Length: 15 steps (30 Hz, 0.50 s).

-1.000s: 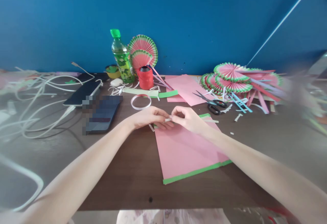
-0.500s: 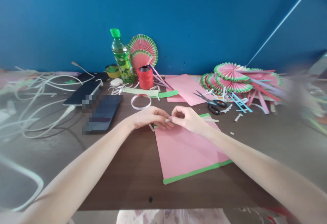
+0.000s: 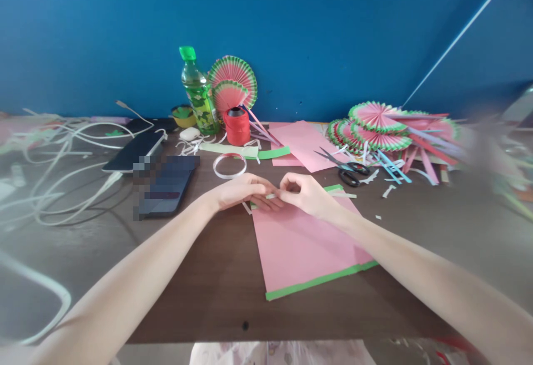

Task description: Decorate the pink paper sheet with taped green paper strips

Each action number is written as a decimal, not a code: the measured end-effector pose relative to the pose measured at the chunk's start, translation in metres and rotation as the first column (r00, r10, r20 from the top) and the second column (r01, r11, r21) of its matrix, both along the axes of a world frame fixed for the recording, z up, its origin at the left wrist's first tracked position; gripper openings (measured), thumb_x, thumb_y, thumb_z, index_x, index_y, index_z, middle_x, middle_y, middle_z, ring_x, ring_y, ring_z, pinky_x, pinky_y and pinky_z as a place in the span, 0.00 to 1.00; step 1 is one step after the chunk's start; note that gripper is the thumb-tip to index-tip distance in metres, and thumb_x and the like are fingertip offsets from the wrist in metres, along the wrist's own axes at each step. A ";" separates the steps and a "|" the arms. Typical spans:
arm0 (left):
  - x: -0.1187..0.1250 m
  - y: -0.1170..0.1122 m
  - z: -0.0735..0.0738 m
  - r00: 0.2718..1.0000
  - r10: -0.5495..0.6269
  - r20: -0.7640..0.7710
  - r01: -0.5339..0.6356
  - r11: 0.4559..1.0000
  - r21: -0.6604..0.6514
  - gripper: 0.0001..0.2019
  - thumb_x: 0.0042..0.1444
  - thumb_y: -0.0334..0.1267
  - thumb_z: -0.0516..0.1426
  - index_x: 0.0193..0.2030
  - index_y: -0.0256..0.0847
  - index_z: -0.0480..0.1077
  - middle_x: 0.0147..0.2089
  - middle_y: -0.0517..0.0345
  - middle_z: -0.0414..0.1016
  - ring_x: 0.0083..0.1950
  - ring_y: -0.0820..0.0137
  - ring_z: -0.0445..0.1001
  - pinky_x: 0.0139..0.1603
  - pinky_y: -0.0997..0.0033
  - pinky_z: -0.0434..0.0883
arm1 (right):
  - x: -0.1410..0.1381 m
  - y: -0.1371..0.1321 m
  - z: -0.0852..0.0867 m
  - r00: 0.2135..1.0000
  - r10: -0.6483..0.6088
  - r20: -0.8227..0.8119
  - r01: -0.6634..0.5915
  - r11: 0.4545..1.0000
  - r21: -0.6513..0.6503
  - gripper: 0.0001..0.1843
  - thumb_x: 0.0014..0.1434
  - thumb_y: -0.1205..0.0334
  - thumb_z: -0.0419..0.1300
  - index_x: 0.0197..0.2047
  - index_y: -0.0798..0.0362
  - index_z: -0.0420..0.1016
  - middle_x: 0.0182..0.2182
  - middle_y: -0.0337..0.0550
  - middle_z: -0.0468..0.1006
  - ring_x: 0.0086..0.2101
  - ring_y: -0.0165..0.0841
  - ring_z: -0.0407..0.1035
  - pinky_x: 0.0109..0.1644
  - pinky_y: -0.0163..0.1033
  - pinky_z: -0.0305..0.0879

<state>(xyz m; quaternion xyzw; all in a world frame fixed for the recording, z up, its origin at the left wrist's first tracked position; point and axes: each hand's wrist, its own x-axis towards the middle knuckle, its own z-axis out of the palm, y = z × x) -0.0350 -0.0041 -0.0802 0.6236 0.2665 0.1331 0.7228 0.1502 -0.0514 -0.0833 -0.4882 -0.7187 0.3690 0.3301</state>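
Observation:
A pink paper sheet (image 3: 300, 248) with green strips along its near and far edges lies on the dark wooden table (image 3: 216, 287). Over its far left corner my left hand (image 3: 244, 192) and my right hand (image 3: 307, 194) meet, both pinched on a thin white strip (image 3: 272, 195) held between their fingertips. A short end of white strip pokes out under my left hand. A ring of white tape (image 3: 229, 166) lies just beyond the hands.
Black scissors (image 3: 347, 170) and paper scraps lie to the right, before a pile of pink and green paper fans (image 3: 377, 129). At the back stand a green bottle (image 3: 199, 96), a red ribbon spool (image 3: 237, 126) and more fans. Two phones (image 3: 166, 184) and white cables (image 3: 62, 187) lie left.
Almost nothing has moved. My fingers have shifted very slightly on the white strip, and both hands stay at the far left corner of the pink sheet.

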 end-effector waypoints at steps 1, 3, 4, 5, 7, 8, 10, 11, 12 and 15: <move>0.000 0.000 0.000 1.000 0.000 -0.002 0.000 1.000 0.001 0.13 0.51 0.32 0.53 0.42 0.31 0.71 0.41 0.41 0.76 0.40 0.64 0.75 0.41 0.66 0.70 | 0.000 0.000 0.000 1.000 -0.003 0.003 0.003 1.000 0.004 0.07 0.49 0.62 0.56 0.24 0.54 0.62 0.22 0.34 0.66 0.24 0.26 0.59 0.29 0.33 0.55; 0.000 0.000 0.001 1.000 -0.009 -0.005 0.009 1.000 0.003 0.13 0.52 0.32 0.53 0.43 0.31 0.71 0.41 0.42 0.76 0.40 0.65 0.75 0.42 0.66 0.70 | 0.000 -0.001 0.001 1.000 -0.010 0.009 0.010 1.000 0.008 0.08 0.49 0.60 0.56 0.24 0.54 0.62 0.21 0.34 0.65 0.24 0.26 0.59 0.29 0.33 0.54; 0.000 0.000 0.001 1.000 -0.015 -0.009 0.015 1.000 0.004 0.13 0.51 0.31 0.53 0.43 0.32 0.71 0.42 0.43 0.76 0.40 0.66 0.75 0.42 0.66 0.69 | 0.000 -0.002 0.002 1.000 -0.012 0.013 0.012 1.000 0.008 0.08 0.49 0.60 0.56 0.24 0.54 0.62 0.21 0.34 0.65 0.24 0.26 0.58 0.28 0.33 0.54; 0.000 0.000 0.001 1.000 -0.020 -0.013 0.020 1.000 0.005 0.13 0.51 0.31 0.53 0.43 0.32 0.71 0.42 0.43 0.76 0.40 0.66 0.75 0.43 0.66 0.69 | 0.000 -0.002 0.002 1.000 -0.016 0.016 0.016 1.000 0.008 0.09 0.49 0.60 0.56 0.24 0.54 0.62 0.21 0.34 0.65 0.24 0.26 0.58 0.28 0.33 0.54; -0.001 -0.001 0.002 0.999 -0.027 -0.022 0.028 1.000 0.010 0.13 0.51 0.30 0.54 0.43 0.33 0.71 0.42 0.44 0.76 0.40 0.67 0.75 0.43 0.66 0.69 | 0.000 -0.003 0.003 1.000 -0.021 0.021 0.021 1.000 0.008 0.09 0.50 0.60 0.56 0.23 0.54 0.61 0.21 0.34 0.65 0.24 0.26 0.58 0.28 0.33 0.53; -0.001 -0.001 0.002 0.999 -0.028 -0.027 0.029 1.000 0.013 0.12 0.51 0.30 0.54 0.43 0.33 0.71 0.42 0.44 0.76 0.40 0.67 0.75 0.44 0.66 0.69 | 0.000 -0.003 0.003 1.000 -0.021 0.021 0.021 1.000 0.008 0.09 0.50 0.60 0.56 0.24 0.54 0.62 0.21 0.34 0.65 0.24 0.26 0.58 0.28 0.33 0.53; -0.001 -0.001 0.003 0.999 -0.029 -0.035 0.030 0.999 0.017 0.13 0.51 0.31 0.54 0.44 0.33 0.71 0.42 0.44 0.76 0.41 0.67 0.75 0.44 0.66 0.69 | 0.000 -0.002 0.003 1.000 -0.018 0.014 0.018 1.000 0.009 0.08 0.50 0.60 0.56 0.24 0.54 0.62 0.21 0.35 0.66 0.24 0.26 0.58 0.28 0.33 0.53; 0.000 -0.001 0.003 0.999 -0.030 -0.038 0.030 0.999 0.019 0.13 0.51 0.31 0.54 0.44 0.33 0.71 0.43 0.44 0.76 0.41 0.67 0.75 0.44 0.67 0.69 | 0.001 -0.002 0.003 1.000 -0.016 0.010 0.016 1.000 0.011 0.08 0.51 0.60 0.55 0.24 0.54 0.62 0.22 0.35 0.66 0.24 0.26 0.59 0.29 0.33 0.53; 0.000 -0.001 0.003 0.999 -0.030 -0.040 0.031 0.999 0.020 0.13 0.51 0.31 0.54 0.44 0.33 0.71 0.43 0.44 0.75 0.42 0.67 0.75 0.44 0.67 0.69 | 0.001 -0.001 0.003 1.000 -0.015 0.007 0.015 1.000 0.012 0.08 0.51 0.60 0.55 0.24 0.54 0.62 0.22 0.35 0.66 0.25 0.27 0.59 0.29 0.33 0.54; 0.000 -0.001 0.002 0.999 -0.029 -0.038 0.030 0.999 0.021 0.13 0.52 0.31 0.54 0.45 0.34 0.70 0.43 0.44 0.75 0.42 0.67 0.75 0.44 0.67 0.69 | 0.001 0.000 0.002 1.000 -0.017 0.007 0.017 1.000 0.018 0.08 0.51 0.60 0.55 0.24 0.54 0.63 0.22 0.36 0.67 0.25 0.27 0.59 0.30 0.34 0.54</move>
